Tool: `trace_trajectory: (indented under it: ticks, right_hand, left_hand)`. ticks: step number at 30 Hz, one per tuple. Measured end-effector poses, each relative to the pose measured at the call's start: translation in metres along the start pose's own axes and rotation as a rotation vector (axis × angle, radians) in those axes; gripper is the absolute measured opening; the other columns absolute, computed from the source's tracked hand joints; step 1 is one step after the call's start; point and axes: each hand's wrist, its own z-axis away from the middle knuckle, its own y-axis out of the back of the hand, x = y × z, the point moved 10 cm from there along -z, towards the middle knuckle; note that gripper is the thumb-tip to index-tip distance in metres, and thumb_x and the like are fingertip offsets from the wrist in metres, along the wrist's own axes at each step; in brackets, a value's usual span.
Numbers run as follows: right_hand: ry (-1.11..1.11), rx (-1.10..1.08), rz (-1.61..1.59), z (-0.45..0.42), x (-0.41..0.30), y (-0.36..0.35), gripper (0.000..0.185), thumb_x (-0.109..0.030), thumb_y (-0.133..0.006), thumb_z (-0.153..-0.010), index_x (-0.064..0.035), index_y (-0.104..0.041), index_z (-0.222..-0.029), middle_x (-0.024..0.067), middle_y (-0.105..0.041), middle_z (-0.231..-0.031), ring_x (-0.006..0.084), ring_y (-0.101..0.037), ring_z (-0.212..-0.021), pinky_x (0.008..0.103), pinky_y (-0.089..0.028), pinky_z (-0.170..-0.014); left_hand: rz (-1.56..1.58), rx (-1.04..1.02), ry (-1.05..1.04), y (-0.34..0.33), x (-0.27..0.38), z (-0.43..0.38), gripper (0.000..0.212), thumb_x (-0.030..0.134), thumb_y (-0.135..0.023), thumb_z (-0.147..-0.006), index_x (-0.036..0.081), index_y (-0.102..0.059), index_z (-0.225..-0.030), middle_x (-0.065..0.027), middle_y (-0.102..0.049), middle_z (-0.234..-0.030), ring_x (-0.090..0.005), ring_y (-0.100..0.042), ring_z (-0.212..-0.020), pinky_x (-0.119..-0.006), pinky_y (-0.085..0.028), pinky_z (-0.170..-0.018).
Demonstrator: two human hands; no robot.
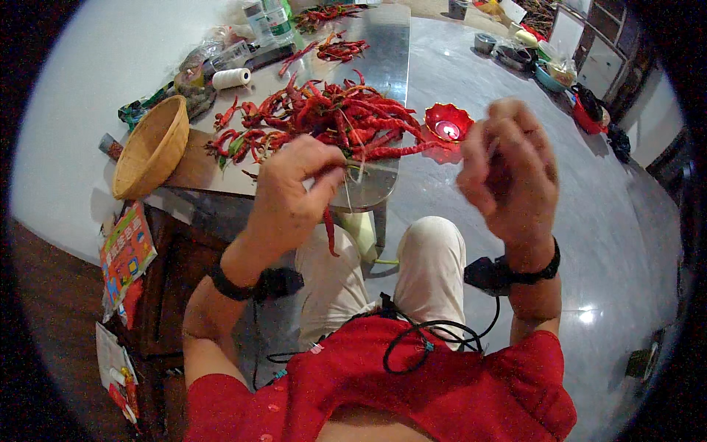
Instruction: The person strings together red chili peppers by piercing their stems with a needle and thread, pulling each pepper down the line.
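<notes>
My left hand (pixel 301 188) is pinched on a red chili pepper (pixel 330 235) that hangs down past the table's near edge, with a pale thread (pixel 362 160) beside the fingertips. Off the table to the right, my right hand (pixel 511 166) is raised with curled fingers and is blurred; what lies between its fingers cannot be told. Part of the thread stretches to the right from my left fingers. Behind my left hand, a heap of red chili peppers (pixel 353 113) covers the near part of the table (pixel 381 188). A spool of white thread (pixel 231 79) lies on its side beyond the heap.
A wicker basket (pixel 152 149) leans at the table's left edge. Plastic bottles (pixel 279 25) and more chili bunches (pixel 342 50) are farther back. A red scalloped dish (pixel 448 124) stands right of the heap. Bowls and bags, among them a blue basin (pixel 549 78), line the floor at the upper right.
</notes>
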Motion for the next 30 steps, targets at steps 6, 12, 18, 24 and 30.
trace_trajectory:
  ticks: [6,12,18,24,30]
  right_hand:
    - [0.227,0.057,-0.108,0.004,-0.055,0.015,0.015,-0.017,-0.038,-0.089,-0.0034,-0.042,-0.092,0.0049,-0.044,-0.058,0.0069,-0.032,-0.034,0.0192,-0.026,-0.029]
    - [0.333,-0.065,-0.152,0.012,-0.086,0.023,0.022,-0.018,-0.032,-0.091,0.0000,-0.042,-0.100,0.0042,-0.040,-0.063,0.0080,-0.031,-0.036,0.0194,-0.030,-0.029]
    - [0.398,-0.168,-0.220,0.024,-0.115,0.027,0.023,-0.014,-0.025,-0.093,0.0013,-0.041,-0.101,0.0056,-0.041,-0.065,0.0097,-0.033,-0.037,0.0213,-0.032,-0.030]
    - [0.432,-0.028,-0.222,0.030,-0.115,0.041,0.024,-0.015,-0.026,-0.093,0.0015,-0.041,-0.102,0.0048,-0.039,-0.064,0.0096,-0.033,-0.037,0.0215,-0.032,-0.031]
    - [0.421,-0.151,-0.236,0.032,-0.116,0.038,0.024,-0.016,-0.029,-0.093,0.0013,-0.040,-0.106,0.0036,-0.039,-0.064,0.0084,-0.032,-0.038,0.0212,-0.032,-0.032]
  left_hand:
    - [-0.108,0.117,0.065,0.014,-0.037,-0.019,0.009,0.003,-0.056,-0.070,0.000,-0.058,-0.079,-0.0125,-0.056,-0.074,-0.0259,-0.055,-0.070,-0.032,-0.043,-0.063]
    - [-0.253,0.101,0.056,0.003,-0.065,-0.036,0.011,0.007,-0.057,-0.070,0.001,-0.059,-0.078,-0.0137,-0.057,-0.077,-0.0289,-0.056,-0.073,-0.035,-0.044,-0.067]
    - [-0.316,0.098,0.000,-0.008,-0.078,-0.053,0.010,0.009,-0.057,-0.070,0.003,-0.060,-0.078,-0.0128,-0.058,-0.079,-0.0290,-0.056,-0.076,-0.036,-0.044,-0.070]
    - [-0.447,0.058,0.068,-0.018,-0.100,-0.056,0.010,0.012,-0.057,-0.070,0.006,-0.060,-0.077,-0.0102,-0.058,-0.081,-0.0284,-0.056,-0.079,-0.037,-0.044,-0.070]
    - [-0.476,-0.009,0.093,-0.028,-0.111,-0.055,0.015,0.010,-0.059,-0.069,0.004,-0.060,-0.082,-0.0114,-0.058,-0.082,-0.0269,-0.056,-0.081,-0.033,-0.044,-0.074]
